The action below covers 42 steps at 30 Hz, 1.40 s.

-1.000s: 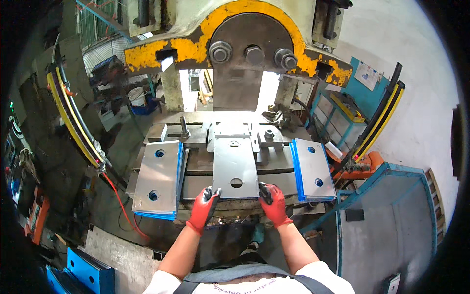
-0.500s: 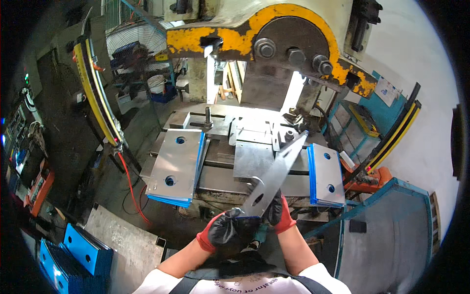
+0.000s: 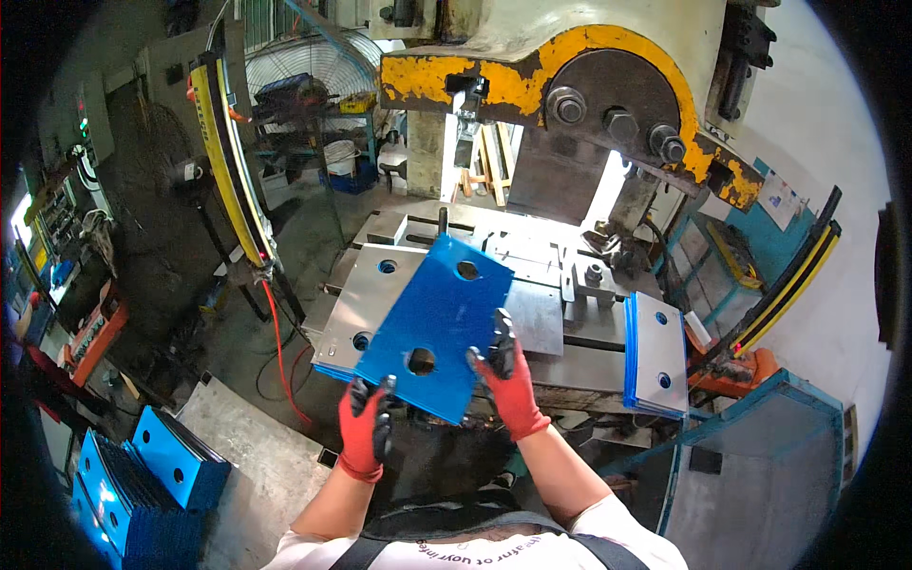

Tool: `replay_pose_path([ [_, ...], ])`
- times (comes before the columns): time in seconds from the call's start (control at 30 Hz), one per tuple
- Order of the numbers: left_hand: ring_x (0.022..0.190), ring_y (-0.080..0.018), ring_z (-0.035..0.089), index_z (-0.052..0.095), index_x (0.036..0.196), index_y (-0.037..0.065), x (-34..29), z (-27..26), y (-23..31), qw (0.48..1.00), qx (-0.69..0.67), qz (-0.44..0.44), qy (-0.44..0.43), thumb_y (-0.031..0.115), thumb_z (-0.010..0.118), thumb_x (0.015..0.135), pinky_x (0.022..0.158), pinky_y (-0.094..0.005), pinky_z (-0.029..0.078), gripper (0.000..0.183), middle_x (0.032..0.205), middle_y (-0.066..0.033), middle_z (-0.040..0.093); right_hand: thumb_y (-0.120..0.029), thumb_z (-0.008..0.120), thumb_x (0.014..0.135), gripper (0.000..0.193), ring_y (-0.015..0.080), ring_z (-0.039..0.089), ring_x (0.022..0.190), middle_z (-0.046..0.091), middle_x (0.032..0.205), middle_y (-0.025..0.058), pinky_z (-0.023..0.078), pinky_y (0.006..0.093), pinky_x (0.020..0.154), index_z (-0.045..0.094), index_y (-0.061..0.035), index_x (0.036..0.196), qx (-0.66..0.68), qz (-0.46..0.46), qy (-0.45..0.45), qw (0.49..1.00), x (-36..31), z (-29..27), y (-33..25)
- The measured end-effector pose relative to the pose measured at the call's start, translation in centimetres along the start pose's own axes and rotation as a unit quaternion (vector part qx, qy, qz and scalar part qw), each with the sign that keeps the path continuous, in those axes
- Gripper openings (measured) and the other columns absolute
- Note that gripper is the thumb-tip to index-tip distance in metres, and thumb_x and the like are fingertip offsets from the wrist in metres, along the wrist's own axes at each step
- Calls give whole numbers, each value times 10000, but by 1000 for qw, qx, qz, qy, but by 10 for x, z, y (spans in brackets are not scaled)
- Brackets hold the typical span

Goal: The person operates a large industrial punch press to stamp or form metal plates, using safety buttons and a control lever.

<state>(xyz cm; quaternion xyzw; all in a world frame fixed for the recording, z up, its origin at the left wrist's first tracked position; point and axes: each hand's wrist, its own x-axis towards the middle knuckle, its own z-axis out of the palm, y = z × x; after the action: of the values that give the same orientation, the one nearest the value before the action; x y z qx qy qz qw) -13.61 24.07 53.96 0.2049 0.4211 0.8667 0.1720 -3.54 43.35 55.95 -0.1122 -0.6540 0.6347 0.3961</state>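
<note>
1. Left hand (image 3: 366, 423): gloved in red with black fingers, closed on the lower left corner of a blue plate (image 3: 446, 304).
2. Right hand (image 3: 505, 380): gloved alike, thumb and fingers pinching the plate's right edge. The two-sided hold presumably keeps the wide sheet level and leaves its face untouched.
3. Blue plate: tilted, blue face showing, two round holes. It covers part of the left stack (image 3: 370, 299) in this view; contact between them cannot be determined.
4. Left stack and right stack (image 3: 658, 351): silver faces up, blue edges below, at either side of the steel die (image 3: 541, 318), probably for short reach.
5. Press (image 3: 513, 81): chipped yellow paint, large bolts, standing beyond the die. Yellow-and-black posts (image 3: 220, 152) flank it, seemingly as guards.
6. Floor-side blue stack (image 3: 180, 456): lower left, holed plates.
7. Markings: lettering on the shirt (image 3: 617, 532) appears upside down, not transcribed; the wall sheet (image 3: 779, 204) is too small to read. No label seen on the plate.
</note>
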Motion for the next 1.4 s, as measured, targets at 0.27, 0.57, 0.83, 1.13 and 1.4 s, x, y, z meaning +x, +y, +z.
replay_pose_path([
  [0.27, 842, -146, 614, 619, 1124, 12, 44, -67, -9, 993, -6, 95, 70, 156, 585, 923, 720, -267, 507, 249, 1073, -65, 639, -105, 709, 839, 763, 154, 607, 1008, 643, 1101, 93, 463, 301, 917, 283, -77, 1471, -62, 40, -137, 988, -19, -1, 28],
  [0.57, 605, -31, 486, 626, 923, 126, 62, -70, -12, 990, 89, 21, 104, 159, 633, 908, 524, -200, 363, 37, 837, 63, 594, -181, 720, 833, 657, 189, 616, 1067, 632, 1189, 143, 453, 330, 953, 416, -54, 1402, -128, 75, -125, 981, -51, -33, 37],
  [0.83, 695, -124, 630, 647, 998, 77, 69, -74, 8, 992, 17, -60, 114, 158, 652, 891, 634, -262, 520, 135, 903, -20, 657, -172, 696, 865, 605, 92, 579, 960, 655, 1071, 65, 466, 263, 886, 429, -23, 1387, -102, 183, -54, 976, -69, -66, 10],
  [1.13, 564, -193, 639, 626, 886, 42, 80, -84, 53, 952, 241, -187, 0, 322, 573, 935, 519, -291, 503, 289, 723, -107, 665, -130, 712, 839, 588, 85, 572, 983, 660, 1075, 55, 464, 271, 897, 463, -20, 1361, -110, 99, -12, 989, -79, -83, 7],
  [1.4, 435, -140, 542, 547, 689, 43, 70, -83, 57, 874, 469, -126, 36, 265, 604, 931, 394, -277, 404, 333, 613, -76, 595, -277, 730, 774, 523, 320, 579, 944, 602, 1008, 149, 453, 414, 868, 545, -16, 1188, -559, -105, 287, 771, -75, -194, -3],
])
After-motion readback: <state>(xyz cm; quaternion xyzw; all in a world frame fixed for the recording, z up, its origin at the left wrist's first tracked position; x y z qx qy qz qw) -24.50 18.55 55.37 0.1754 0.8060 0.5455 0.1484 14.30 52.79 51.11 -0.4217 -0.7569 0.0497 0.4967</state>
